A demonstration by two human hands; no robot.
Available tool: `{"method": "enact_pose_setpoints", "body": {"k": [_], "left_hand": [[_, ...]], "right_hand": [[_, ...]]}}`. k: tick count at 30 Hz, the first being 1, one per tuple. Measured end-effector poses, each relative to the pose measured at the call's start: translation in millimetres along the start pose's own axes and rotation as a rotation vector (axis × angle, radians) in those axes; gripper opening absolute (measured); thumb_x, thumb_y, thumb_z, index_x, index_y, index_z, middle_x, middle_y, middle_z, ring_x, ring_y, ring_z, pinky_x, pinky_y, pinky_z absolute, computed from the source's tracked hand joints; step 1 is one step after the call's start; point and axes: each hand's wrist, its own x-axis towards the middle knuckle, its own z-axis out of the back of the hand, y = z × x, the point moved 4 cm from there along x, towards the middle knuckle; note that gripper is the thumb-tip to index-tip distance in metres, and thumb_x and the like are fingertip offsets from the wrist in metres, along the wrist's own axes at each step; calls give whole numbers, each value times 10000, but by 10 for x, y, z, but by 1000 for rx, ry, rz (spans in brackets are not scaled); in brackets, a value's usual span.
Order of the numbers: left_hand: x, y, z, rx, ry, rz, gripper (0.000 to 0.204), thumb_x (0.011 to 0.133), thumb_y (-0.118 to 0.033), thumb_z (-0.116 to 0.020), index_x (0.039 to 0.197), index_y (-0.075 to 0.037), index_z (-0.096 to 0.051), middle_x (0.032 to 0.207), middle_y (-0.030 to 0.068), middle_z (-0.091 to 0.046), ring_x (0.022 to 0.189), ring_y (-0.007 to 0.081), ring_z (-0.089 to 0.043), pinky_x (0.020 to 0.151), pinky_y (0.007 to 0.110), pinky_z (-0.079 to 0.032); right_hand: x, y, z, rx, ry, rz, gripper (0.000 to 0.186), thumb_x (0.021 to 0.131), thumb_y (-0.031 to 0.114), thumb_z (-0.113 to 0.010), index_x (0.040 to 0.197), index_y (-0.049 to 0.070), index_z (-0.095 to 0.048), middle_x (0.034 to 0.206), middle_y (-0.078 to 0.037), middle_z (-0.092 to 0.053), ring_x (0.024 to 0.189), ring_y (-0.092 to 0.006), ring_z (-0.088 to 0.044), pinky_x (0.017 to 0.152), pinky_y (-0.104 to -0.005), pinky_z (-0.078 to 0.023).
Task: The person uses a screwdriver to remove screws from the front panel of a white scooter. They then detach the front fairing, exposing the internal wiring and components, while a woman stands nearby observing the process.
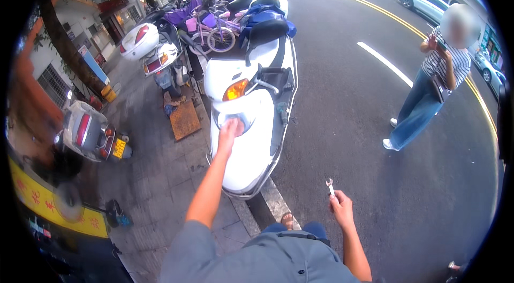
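A white scooter (249, 149) stands in front of me, with an orange turn signal (235, 90), a dark seat (269, 30) and a handlebar with a lever on its right side. My left hand (230, 128) is at its white front panel, by a greyish rounded patch (244, 121). Its fingers look closed, but what they hold, if anything, I cannot make out. Low on the right, my right hand (341, 207) grips a small open-end wrench (330, 187) by its lower part, the jaw pointing up. The wrench is apart from the scooter.
A person (436, 74) in a striped top stands on the road at right. Parked behind are another white scooter (160, 55) and a pink bicycle (221, 39). A grey scooter (85, 133) stands left. A rusty plate (184, 120) lies by the kerb (276, 203).
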Motion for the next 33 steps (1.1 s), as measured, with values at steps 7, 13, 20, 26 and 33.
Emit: {"method": "enact_pose_setpoints", "body": {"k": [7,13,20,26,33], "left_hand": [[2594,-1004,-400,17,-160,-179,523,1068,-438,-474,1320,13,-552,1255,171,-636,1138,249,-621,969,371,-495],[3025,-640,-865,-97,-62,-182,286,1043,-219,-473,1136,-16,-652,962,71,-690,845,142,-612,797,292,-483],[2999,-559,-1106,160,10,-111,265,1058,-197,-500,1215,-51,-656,1135,33,-670,1078,137,-619,977,297,-471],[3575,-759,-1748,66,317,50,393,1035,-414,-549,887,-58,-631,661,-36,-528,483,51,-389,449,219,-284],[3907,-792,-1817,155,389,151,326,1020,-338,-581,916,-33,-632,615,-25,-513,418,46,-388,388,221,-264]], "right_hand": [[2321,820,-273,47,65,142,209,989,216,-616,1006,16,-675,651,-8,-592,597,-80,-554,552,-284,-438],[3965,2099,-1039,95,416,484,253,978,259,-626,1035,15,-662,711,-140,-651,643,-224,-652,631,-375,-489],[5246,1987,-1937,60,449,446,278,997,256,-600,1157,37,-660,673,-120,-649,561,-241,-656,594,-382,-514],[5942,2070,-1690,-60,254,473,229,991,272,-600,954,47,-625,651,-149,-648,583,-315,-679,599,-440,-512],[5613,2112,-1404,568,582,-81,344,1070,223,-450,1328,26,-563,694,-30,-614,542,-80,-582,506,-229,-473]]}}
